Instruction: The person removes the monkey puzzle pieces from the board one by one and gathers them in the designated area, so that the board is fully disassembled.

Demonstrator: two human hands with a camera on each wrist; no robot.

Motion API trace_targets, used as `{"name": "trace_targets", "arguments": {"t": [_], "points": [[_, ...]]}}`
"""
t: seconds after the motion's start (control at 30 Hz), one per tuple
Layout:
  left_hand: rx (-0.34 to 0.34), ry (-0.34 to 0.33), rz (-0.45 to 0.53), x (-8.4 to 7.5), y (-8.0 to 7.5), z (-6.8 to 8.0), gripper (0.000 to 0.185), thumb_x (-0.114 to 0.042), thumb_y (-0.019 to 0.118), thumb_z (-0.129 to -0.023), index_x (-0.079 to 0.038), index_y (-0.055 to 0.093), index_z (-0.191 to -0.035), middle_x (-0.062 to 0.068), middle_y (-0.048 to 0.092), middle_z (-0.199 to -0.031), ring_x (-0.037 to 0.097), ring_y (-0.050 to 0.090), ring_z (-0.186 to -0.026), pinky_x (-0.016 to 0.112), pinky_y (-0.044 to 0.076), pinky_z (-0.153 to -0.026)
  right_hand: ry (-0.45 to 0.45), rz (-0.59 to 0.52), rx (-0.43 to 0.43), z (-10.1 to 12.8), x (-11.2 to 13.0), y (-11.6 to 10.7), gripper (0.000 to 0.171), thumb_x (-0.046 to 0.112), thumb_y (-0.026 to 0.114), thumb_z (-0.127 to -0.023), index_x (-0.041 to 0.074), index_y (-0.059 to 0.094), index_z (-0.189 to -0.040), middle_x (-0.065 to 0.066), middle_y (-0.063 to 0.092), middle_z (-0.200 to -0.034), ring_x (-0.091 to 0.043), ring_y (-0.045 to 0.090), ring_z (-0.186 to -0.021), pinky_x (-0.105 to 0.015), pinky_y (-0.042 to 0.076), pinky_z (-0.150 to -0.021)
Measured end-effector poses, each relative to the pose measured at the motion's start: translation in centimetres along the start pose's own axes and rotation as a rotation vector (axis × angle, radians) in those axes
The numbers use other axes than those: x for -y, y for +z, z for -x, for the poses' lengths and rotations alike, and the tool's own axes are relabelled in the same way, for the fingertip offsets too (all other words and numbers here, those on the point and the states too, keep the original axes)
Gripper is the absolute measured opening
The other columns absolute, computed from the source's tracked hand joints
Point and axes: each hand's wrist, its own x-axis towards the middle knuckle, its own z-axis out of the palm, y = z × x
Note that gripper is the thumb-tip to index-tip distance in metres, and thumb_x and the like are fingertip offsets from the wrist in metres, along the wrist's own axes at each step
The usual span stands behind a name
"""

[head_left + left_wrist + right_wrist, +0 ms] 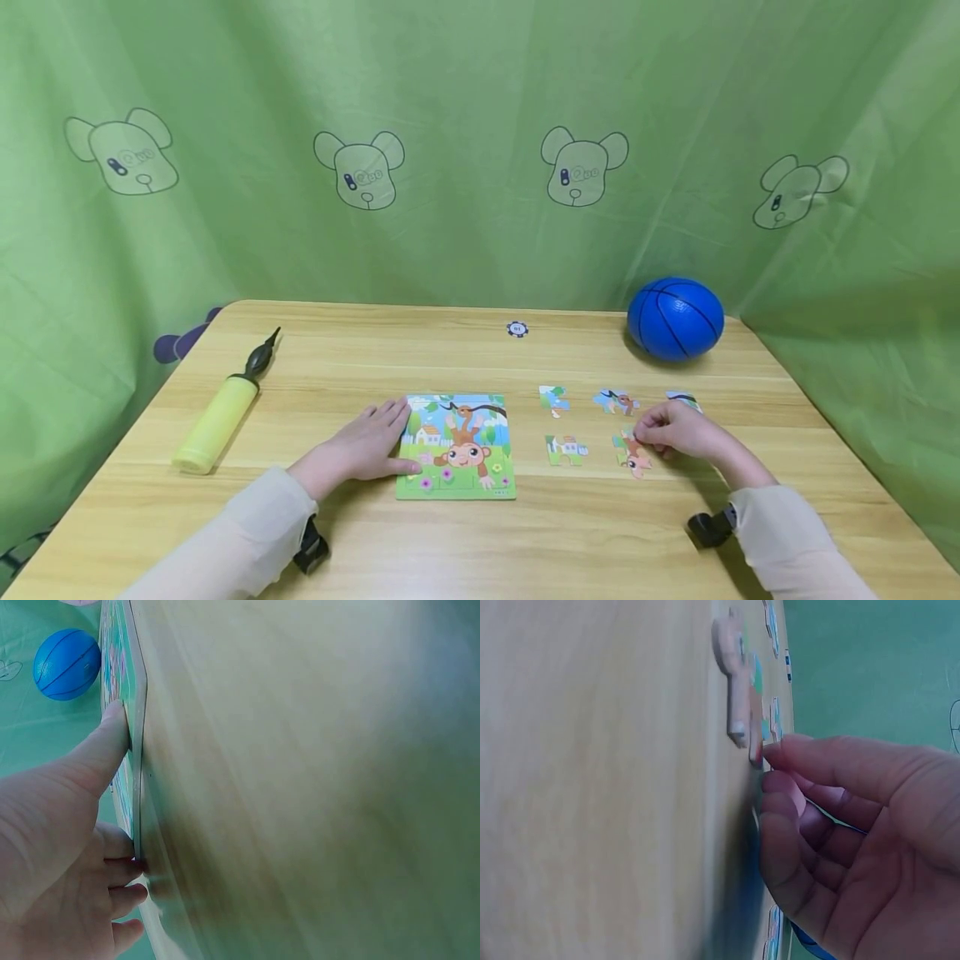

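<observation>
My left hand [369, 443] rests on the left side of a square monkey picture puzzle board [480, 492], fingers stretched out. In the left wrist view its thumb [112, 727] lies on the board's face and the other fingertips are by its edge. My right hand [684, 432] pinches the edge of a monkey-face jigsaw piece [634, 458] between thumb and curled fingers, low over the table. Nearby lie a branch piece [617, 402], a leaf-and-sky piece [555, 400] and a house piece [566, 450]. Another piece [684, 400] is partly hidden behind the right hand.
A blue ball [675, 320] sits at the back right of the wooden table [450, 550]. A yellow hand pump [219, 423] with a black nozzle lies at the left. Near the back edge is a small round marker [517, 329]. Green curtains [480, 250] surround the table.
</observation>
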Motion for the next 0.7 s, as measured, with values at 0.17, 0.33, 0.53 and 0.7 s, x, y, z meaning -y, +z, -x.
{"name": "trace_targets", "arguments": {"t": [0.17,0.33,0.53,0.7], "points": [[-0.001,-0.002,0.001,0.0,0.0,-0.1,0.088,-0.054,0.053,-0.086,0.008,0.023,-0.141,0.022,0.016,-0.148,0.035,0.014,-0.135,0.047,0.013,-0.109,0.015,0.005,-0.018,0.1,0.4,0.1,0.011,0.006,0.06,-0.088,-0.004,0.064,-0.086,-0.002,0.05,-0.066,-0.018,0.049,-0.062,-0.028,0.048,-0.052],[-0.003,-0.003,-0.005,0.1,0.1,0.0,0.088,-0.054,0.054,-0.086,0.008,0.024,-0.141,0.021,0.016,-0.149,0.035,0.015,-0.135,0.046,0.014,-0.109,-0.012,0.03,-0.045,-0.2,1.0,0.0,0.012,0.009,0.06,-0.089,-0.002,0.064,-0.087,-0.002,0.05,-0.064,-0.017,0.048,-0.057,-0.024,0.043,-0.049],[-0.014,0.004,-0.01,0.1,0.1,-0.1,0.089,-0.054,0.054,-0.085,0.009,0.025,-0.14,0.022,0.018,-0.148,0.036,0.016,-0.135,0.047,0.015,-0.109,-0.093,0.001,-0.055,-1.3,2.7,1.0,0.02,0.014,0.062,-0.088,-0.004,0.064,-0.097,-0.009,0.058,-0.074,-0.02,0.053,-0.061,-0.028,0.048,-0.052],[-0.012,0.001,-0.003,0.1,0.1,-0.1,0.089,-0.054,0.054,-0.085,0.009,0.025,-0.14,0.022,0.018,-0.148,0.035,0.016,-0.135,0.047,0.015,-0.109,-0.169,0.008,-0.037,-2.5,5.0,2.8,0.023,0.012,0.064,-0.087,-0.005,0.063,-0.101,-0.008,0.058,-0.078,-0.024,0.054,-0.062,-0.032,0.05,-0.052]]}}
